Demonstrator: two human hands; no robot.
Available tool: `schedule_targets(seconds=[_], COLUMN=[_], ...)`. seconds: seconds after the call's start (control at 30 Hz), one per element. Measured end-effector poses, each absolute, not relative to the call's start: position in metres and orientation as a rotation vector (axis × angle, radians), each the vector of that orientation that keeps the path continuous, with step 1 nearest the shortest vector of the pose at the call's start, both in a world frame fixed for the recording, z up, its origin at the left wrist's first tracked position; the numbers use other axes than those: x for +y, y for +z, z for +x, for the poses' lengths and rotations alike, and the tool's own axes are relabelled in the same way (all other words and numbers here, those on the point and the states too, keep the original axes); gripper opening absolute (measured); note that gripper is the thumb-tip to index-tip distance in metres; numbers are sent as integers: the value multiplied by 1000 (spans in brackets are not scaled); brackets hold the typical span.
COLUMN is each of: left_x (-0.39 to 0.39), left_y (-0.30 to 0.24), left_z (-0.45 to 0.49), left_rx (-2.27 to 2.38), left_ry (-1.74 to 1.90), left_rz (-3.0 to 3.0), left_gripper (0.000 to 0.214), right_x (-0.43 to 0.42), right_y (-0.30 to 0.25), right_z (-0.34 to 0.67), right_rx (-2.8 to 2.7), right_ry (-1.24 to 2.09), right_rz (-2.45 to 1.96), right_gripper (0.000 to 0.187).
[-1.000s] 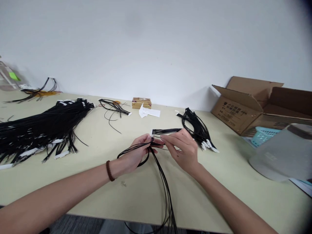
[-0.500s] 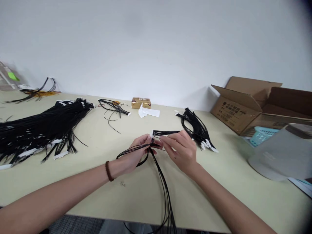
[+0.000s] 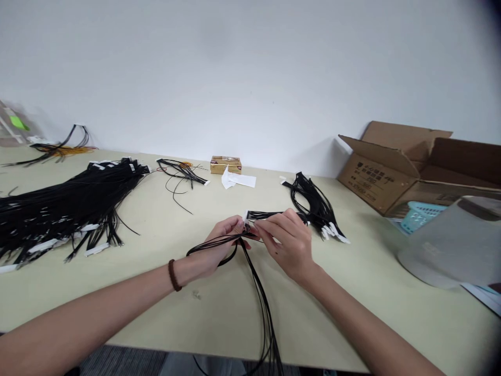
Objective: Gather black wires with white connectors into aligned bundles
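Wires (image 3: 254, 270): thin, blk, loose bunch w/ small wht plug (image 3: 245, 215), over table (image 3: 332, 313), ends hanging past near edge. L hand (image 3: 226, 237) clamped on wires; R hand (image 3: 287, 241) fingertips together, can't tell on what.

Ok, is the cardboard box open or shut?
Open: the cardboard box has its flaps spread and part of its inside showing.
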State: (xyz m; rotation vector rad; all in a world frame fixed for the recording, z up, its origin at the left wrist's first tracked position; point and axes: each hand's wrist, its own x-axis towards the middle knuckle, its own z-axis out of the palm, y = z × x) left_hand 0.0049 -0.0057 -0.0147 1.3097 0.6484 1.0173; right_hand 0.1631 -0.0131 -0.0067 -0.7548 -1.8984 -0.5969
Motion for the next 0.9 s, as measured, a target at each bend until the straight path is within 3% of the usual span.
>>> schedule_targets(seconds=[0.9], left_x=[-8], left_y=[-13], left_z=[6], left_rx=[719], left_ry=[988], left_rz=[1368], left_gripper=[27], right_x=[-14], right_y=[-9], right_z=[157], right_rx=[-1903], right_ry=[-401], right_rz=[-830], right_gripper=[10])
